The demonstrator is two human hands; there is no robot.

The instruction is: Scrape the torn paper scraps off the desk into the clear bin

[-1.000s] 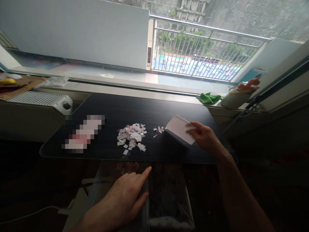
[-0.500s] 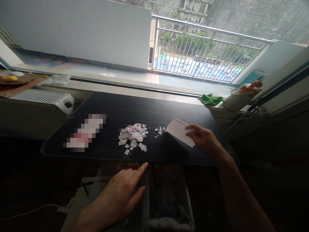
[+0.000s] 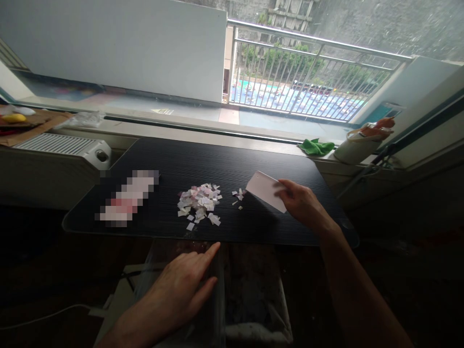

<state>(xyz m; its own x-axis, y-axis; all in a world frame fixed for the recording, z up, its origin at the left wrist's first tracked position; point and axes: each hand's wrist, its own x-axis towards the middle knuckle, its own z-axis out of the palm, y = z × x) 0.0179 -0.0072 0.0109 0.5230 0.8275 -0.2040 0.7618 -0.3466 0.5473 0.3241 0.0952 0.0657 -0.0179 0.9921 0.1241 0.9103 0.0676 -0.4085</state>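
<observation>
Another scrap [image 3: 240, 208] now visible near white card [image 3: 265, 190]

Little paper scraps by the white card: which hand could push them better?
Probably the right hand: it holds the white card beside the little scraps. The left hand looks empty and is farther away.

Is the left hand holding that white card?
No, the right hand grips the white card, well away from the left hand.
</observation>
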